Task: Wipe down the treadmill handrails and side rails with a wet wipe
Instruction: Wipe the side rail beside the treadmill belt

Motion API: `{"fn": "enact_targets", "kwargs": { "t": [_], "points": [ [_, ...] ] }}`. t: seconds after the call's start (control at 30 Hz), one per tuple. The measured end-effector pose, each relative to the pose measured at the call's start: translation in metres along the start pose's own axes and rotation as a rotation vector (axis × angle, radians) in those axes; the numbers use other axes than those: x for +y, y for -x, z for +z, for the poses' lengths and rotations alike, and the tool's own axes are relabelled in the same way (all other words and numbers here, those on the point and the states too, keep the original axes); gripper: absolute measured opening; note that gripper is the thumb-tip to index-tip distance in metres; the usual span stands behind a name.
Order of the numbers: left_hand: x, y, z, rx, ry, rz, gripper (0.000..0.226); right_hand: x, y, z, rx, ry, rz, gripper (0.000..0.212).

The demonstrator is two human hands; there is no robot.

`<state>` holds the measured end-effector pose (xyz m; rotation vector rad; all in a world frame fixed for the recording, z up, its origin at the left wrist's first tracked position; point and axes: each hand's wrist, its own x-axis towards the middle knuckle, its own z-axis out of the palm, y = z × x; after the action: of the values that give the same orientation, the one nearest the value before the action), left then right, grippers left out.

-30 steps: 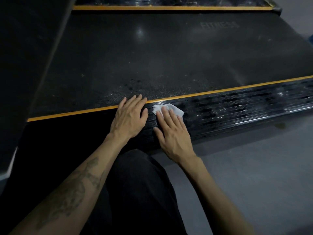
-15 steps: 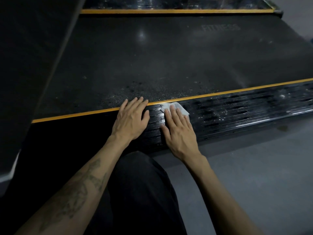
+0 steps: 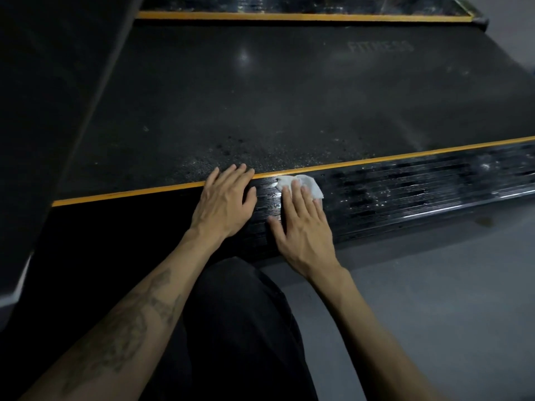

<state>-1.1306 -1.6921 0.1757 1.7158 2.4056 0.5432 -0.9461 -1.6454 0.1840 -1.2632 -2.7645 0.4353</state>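
Pressure from the flat, straight-fingered right hand [image 3: 304, 224] should hold the wet wipe [image 3: 301, 185] down along the ribbed side rail [image 3: 405, 192], while the spread left hand [image 3: 224, 202] braces.

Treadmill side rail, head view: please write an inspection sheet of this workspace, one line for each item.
Surface: the ribbed black side rail shines wet to the right of the hands; a yellow strip borders it.
Job's things: white wet wipe lies flat on the rail; no handrail in view.
Clutter: pale specks on the treadmill belt near the strip.
Grippers: right hand presses the wipe with straight fingers; left hand rests flat on the rail, fingertips over the strip.
Cables: nothing seen.
Surroundings: grey floor; far side rail at the top; the person's dark trouser leg below.
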Motion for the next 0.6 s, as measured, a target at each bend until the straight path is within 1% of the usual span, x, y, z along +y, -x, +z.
{"fn": "enact_targets", "kwargs": {
  "t": [0.07,0.13,0.2,0.37,0.53,0.6],
  "points": [
    [0.0,0.0,0.001,0.002,-0.003,0.007,0.059,-0.006,-0.002,0.0,-0.036,-0.021,-0.069,0.082],
    [0.0,0.0,0.002,0.005,0.0,0.01,0.06,-0.005,-0.014,-0.002,-0.038,-0.033,-0.114,0.081],
    [0.0,0.0,0.001,0.007,-0.004,0.012,0.06,0.001,-0.026,-0.004,-0.021,-0.009,-0.109,0.079],
    [0.0,0.0,0.001,0.002,-0.015,0.019,0.061,0.004,-0.018,-0.002,0.02,0.035,0.002,0.081],
    [-0.001,-0.001,0.002,0.01,-0.019,0.02,0.058,-0.003,-0.025,-0.003,-0.032,-0.003,-0.125,0.077],
    [-0.001,0.0,0.002,0.002,-0.021,0.025,0.054,0.006,-0.033,-0.006,-0.019,0.02,-0.122,0.072]
  ]
}}
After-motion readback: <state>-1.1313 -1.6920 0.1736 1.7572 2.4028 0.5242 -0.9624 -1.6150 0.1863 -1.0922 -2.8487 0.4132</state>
